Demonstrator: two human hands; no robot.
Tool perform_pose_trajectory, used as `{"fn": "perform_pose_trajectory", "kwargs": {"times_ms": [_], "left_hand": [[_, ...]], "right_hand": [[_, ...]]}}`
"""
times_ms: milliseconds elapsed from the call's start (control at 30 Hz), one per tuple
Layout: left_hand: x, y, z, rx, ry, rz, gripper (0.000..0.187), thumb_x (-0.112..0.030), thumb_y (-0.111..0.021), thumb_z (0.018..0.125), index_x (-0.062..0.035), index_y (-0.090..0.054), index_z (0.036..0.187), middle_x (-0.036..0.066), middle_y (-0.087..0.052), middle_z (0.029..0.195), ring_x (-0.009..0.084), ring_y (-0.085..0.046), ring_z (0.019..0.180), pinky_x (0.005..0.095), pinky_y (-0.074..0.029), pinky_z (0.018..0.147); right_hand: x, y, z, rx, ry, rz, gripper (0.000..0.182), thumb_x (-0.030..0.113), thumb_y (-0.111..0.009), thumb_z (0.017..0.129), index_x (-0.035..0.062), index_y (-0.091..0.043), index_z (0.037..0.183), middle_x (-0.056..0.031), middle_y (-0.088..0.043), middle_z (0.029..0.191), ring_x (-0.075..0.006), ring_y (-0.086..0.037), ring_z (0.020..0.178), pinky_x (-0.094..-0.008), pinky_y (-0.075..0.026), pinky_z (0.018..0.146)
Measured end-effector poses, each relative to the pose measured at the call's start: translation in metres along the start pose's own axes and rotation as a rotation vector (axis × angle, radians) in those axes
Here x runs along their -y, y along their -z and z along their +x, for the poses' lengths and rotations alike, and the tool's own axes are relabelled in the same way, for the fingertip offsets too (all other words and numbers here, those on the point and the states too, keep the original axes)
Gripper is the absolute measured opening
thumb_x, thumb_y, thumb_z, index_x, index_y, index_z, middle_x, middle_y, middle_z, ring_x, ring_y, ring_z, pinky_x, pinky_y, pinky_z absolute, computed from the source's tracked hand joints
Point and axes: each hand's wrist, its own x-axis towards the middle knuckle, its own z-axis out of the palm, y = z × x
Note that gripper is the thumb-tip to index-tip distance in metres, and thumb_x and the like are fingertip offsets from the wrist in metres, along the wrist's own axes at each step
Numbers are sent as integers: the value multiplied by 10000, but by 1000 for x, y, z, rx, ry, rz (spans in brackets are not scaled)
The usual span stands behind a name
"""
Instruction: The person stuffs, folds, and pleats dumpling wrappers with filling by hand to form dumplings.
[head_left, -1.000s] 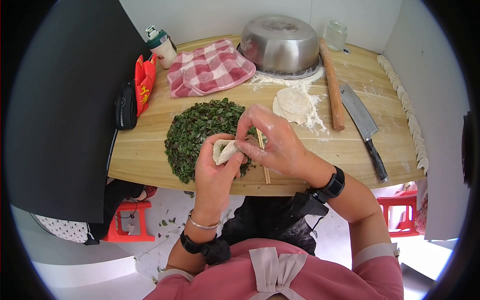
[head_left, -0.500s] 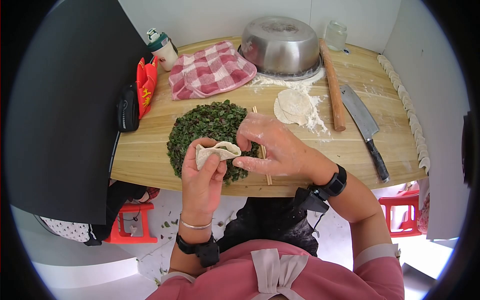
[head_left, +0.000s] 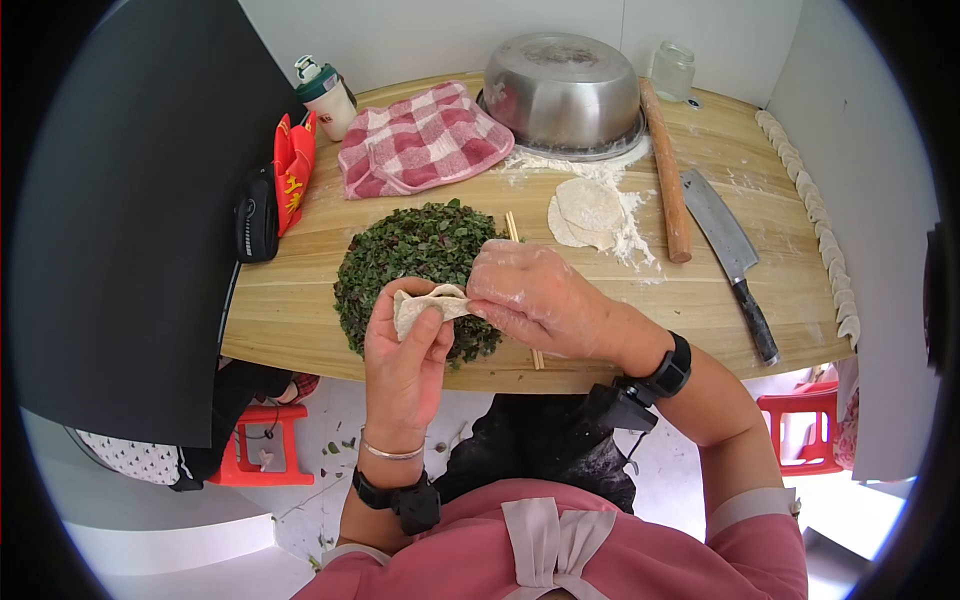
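A folded dumpling [head_left: 428,308], its top edge still gaping, is held in front of me above the table's near edge. My left hand [head_left: 405,345] is closed around its left end, with the thumb pressed on the near face. At the right end, the floury fingers of my right hand [head_left: 535,298] pinch the dough edge. Beneath both hands lies a round heap of chopped green leaves [head_left: 410,245]. A pair of chopsticks [head_left: 512,228] lies along the heap's right side, partly hidden by my right hand.
Dough wrappers [head_left: 588,212] lie on scattered flour, near a rolling pin [head_left: 667,180] and a cleaver [head_left: 722,225]. An upturned metal basin [head_left: 560,95], checked cloth [head_left: 425,140], bottle [head_left: 325,98] and glass jar [head_left: 672,72] stand farther back. Finished dumplings [head_left: 822,225] line the right edge.
My right hand has come in to the left, and its fingers have closed on the dumpling's right end. The dumpling's opening looks narrower. My left hand has hardly moved.
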Motion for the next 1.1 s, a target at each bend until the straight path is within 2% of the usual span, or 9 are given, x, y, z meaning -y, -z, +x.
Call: {"fn": "perform_pose_trajectory", "kwargs": {"times_ms": [67, 367, 500, 567, 700, 800, 867, 967, 1100], "left_hand": [[0, 2, 0, 41, 0, -53, 251, -9, -600, 893, -44, -506, 1124, 80, -614, 1022, 71, -550, 810, 192, -477, 684], [-1, 1, -2, 86, 49, 143, 245, 13, -598, 871, -40, -513, 1094, 87, -628, 1012, 62, -505, 710, 186, -390, 600], [-1, 0, -4, 73, 20, 156, 232, 11, -597, 874, -41, -517, 1085, 80, -628, 1014, 63, -506, 703, 189, -392, 596], [1, 2, -3, 82, 3, 164, 228, 10, -594, 878, -46, -517, 1085, 81, -631, 1024, 60, -511, 708, 187, -395, 593], [-2, -5, -3, 23, -19, 121, 219, 9, -587, 885, -50, -516, 1084, 88, -632, 1035, 56, -515, 708, 183, -401, 594], [-2, -1, -4, 15, -31, 108, 212, 12, -577, 890, -49, -514, 1082, 96, -633, 1047, 56, -525, 712, 177, -404, 595], [-1, 3, -3, 73, -15, 127, 211, 18, -571, 889, -50, -515, 1081, 95, -635, 1046, 51, -529, 711, 173, -407, 596], [-3, 1, -5, 63, 20, 204, 204, 24, -573, 885, -46, -524, 1070, 83, -641, 1022, 46, -526, 704, 171, -405, 588], [-2, 0, -7, 57, 31, 246, 196, 21, -581, 881, -43, -534, 1060, 62, -642, 981, 40, -520, 694, 171, -400, 577]], "right_hand": [[-1, -1, 0, -42, 36, 34, 166, 133, -668, 806, 29, -540, 787, -121, -536, 722, -339, -524, 725, -420, -441, 646], [8, 14, 2, 173, -104, 35, 350, 252, -671, 813, 36, -445, 656, -133, -469, 632, -342, -492, 600, -403, -395, 553], [2, 7, -1, 144, -59, 20, 285, 210, -673, 809, 36, -478, 696, -139, -484, 639, -348, -519, 616, -417, -408, 562], [-4, -3, -2, 7, 68, -45, 209, 165, -675, 800, 37, -516, 761, -144, -504, 653, -354, -540, 628, -433, -423, 578], [-3, -7, -4, -71, 112, -146, 178, 137, -684, 790, 42, -535, 813, -138, -516, 662, -354, -542, 629, -444, -431, 586], [-2, 0, -4, -15, 119, -155, 217, 197, -701, 784, 50, -542, 797, -133, -529, 659, -356, -545, 622, -440, -436, 578], [5, 11, -2, 138, 25, -165, 270, 277, -708, 779, 61, -546, 785, -122, -529, 638, -351, -550, 616, -429, -447, 574], [7, 11, -2, 127, -7, -159, 325, 346, -704, 777, 66, -540, 767, -117, -528, 622, -344, -558, 615, -423, -454, 578], [6, 6, -1, 105, 44, -181, 312, 333, -685, 797, 68, -527, 754, -116, -531, 620, -337, -566, 620, -423, -456, 577]]}}
